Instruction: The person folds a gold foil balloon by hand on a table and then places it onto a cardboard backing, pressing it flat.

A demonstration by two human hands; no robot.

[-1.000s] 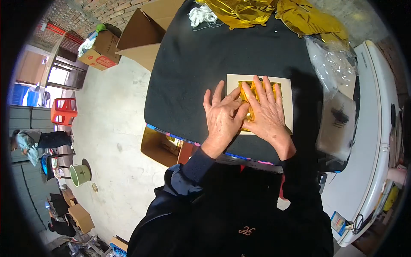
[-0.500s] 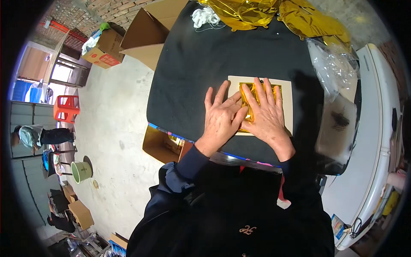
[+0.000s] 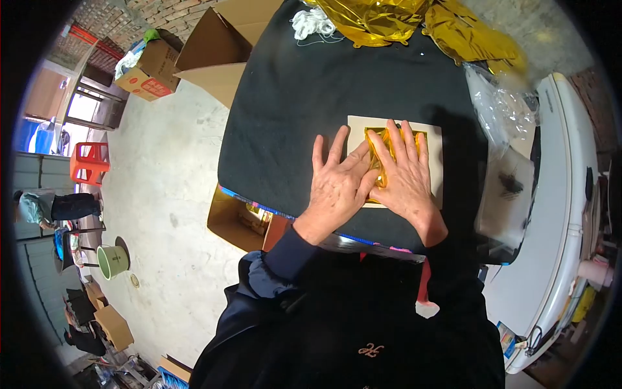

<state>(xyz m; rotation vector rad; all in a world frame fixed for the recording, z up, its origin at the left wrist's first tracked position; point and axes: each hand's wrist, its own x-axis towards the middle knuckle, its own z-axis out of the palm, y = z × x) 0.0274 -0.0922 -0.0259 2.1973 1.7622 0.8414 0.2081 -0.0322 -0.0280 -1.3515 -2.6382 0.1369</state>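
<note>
A folded sheet of shiny gold foil [image 3: 377, 172] lies on a cream square card [image 3: 435, 152], which rests on a black cloth-covered table [image 3: 291, 123]. My right hand [image 3: 405, 172] is spread flat over the foil, pressing it against the card. My left hand [image 3: 340, 181] touches the foil's left edge with thumb and forefinger, close against my right hand; its other fingers are stretched out above the cloth. Much of the foil is hidden beneath both hands.
Large gold foil pieces [image 3: 376, 23] and white string [image 3: 312, 24] lie at the table's far edge. Clear plastic bags [image 3: 502, 110] are on the right, beside a white appliance [image 3: 551, 227]. Cardboard boxes [image 3: 217, 45], a red stool [image 3: 89, 163] and a person [image 3: 55, 206] are to the left.
Both hands stay on the foil with nearly the same pose. The whole view has shifted slightly, with the room on the left sliding further left.
</note>
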